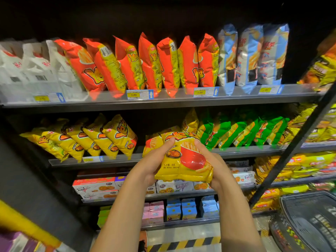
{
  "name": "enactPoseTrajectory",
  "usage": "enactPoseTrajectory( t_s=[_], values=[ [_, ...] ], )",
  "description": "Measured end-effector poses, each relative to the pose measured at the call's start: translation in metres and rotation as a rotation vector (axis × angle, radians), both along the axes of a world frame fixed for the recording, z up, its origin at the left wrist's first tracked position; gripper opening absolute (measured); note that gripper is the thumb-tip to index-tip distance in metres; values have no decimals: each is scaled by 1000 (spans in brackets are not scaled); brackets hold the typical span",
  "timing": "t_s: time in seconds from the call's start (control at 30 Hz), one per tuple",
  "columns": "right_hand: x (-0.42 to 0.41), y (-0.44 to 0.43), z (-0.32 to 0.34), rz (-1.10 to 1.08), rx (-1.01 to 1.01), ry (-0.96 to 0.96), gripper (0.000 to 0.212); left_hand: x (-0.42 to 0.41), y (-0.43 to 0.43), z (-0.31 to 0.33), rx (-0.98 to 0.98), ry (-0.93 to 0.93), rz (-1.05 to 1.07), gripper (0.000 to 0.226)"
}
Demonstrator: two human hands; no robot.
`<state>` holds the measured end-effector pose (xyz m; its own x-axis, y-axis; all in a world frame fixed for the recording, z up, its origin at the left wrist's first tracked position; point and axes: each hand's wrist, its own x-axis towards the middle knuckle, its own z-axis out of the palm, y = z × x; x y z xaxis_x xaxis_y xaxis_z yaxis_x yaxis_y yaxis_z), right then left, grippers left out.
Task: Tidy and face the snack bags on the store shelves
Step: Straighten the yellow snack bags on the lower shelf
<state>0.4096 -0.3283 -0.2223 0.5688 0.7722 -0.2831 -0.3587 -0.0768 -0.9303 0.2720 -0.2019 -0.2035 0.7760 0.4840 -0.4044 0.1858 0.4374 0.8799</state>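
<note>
I hold a yellow snack bag [183, 159] with a red bowl printed on it, front side facing me, in front of the second shelf [127, 158]. My left hand [154, 160] grips its left edge, and my right hand [212, 160] grips its right edge. Behind it a gap opens in the row, with leaning yellow bags [101, 137] on the left and another yellow bag [152, 142] just behind my left hand. Green bags [241, 131] lean in a row on the right. On the top shelf stand red bags [151, 62], white bags [36, 70] and blue bags [252, 55].
Lower shelves hold boxed biscuits [98, 188] and small pink and blue cartons [172, 210]. A neighbouring rack [298, 137] with yellow packs juts in at the right. A dark plastic basket [309, 219] sits at lower right. Striped hazard tape [183, 242] marks the floor.
</note>
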Motion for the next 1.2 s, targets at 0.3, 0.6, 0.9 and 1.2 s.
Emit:
enactPoseTrajectory(
  t_s=[0.3, 0.6, 0.9, 1.2],
  values=[
    [-4, 0, -6, 54, 83, 206, 48, 1, -4, -2, 123, -21, 108, 46],
    [-13, 16, -17, -186, 86, -252, 50, 7, -4, -7, 543, -95, 146, 42],
    [-3, 12, -13, -57, 98, -226, 56, 13, -4, -17, 464, -5, 114, 85],
    [9, 8, -14, -183, 106, -284, 36, 7, 15, -29, 167, -105, 206, 46]
  ],
)
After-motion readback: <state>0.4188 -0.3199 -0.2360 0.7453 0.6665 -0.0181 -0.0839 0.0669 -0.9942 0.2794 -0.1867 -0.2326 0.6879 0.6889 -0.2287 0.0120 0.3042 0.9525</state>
